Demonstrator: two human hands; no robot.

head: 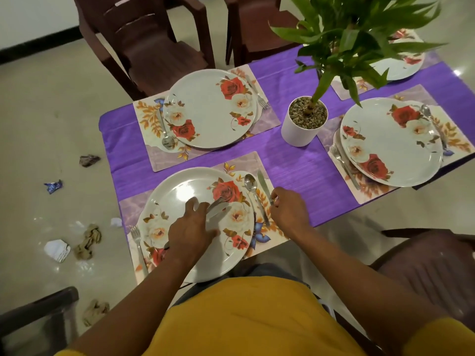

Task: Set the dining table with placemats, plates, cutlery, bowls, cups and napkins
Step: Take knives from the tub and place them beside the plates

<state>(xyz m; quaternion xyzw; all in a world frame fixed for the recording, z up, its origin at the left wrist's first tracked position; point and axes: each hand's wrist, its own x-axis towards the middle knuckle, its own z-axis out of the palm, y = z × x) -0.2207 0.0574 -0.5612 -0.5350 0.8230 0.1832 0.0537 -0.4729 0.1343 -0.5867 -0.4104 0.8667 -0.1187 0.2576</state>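
Observation:
Over the near floral plate (180,191), my left hand (191,227) grips a couple of table knives (217,205); their blades stick out past my fingers. To the right of the plate, my right hand (285,206) pinches the handle end of another knife (262,182), which lies on the near placemat (272,227) beside a spoon (250,183). A fork (136,240) lies left of the plate. The far-left plate (205,116) has a spoon (165,136) and a fork (260,96). The right plate (390,142) has a fork (343,163) and a spoon (428,113).
A white pot (298,134) with a leafy plant stands mid-table on the purple cloth (295,163), partly hiding a fourth plate (401,69). Brown chairs (144,42) ring the table; one (424,268) is at my right. Crumpled wrappers (57,250) litter the floor at left.

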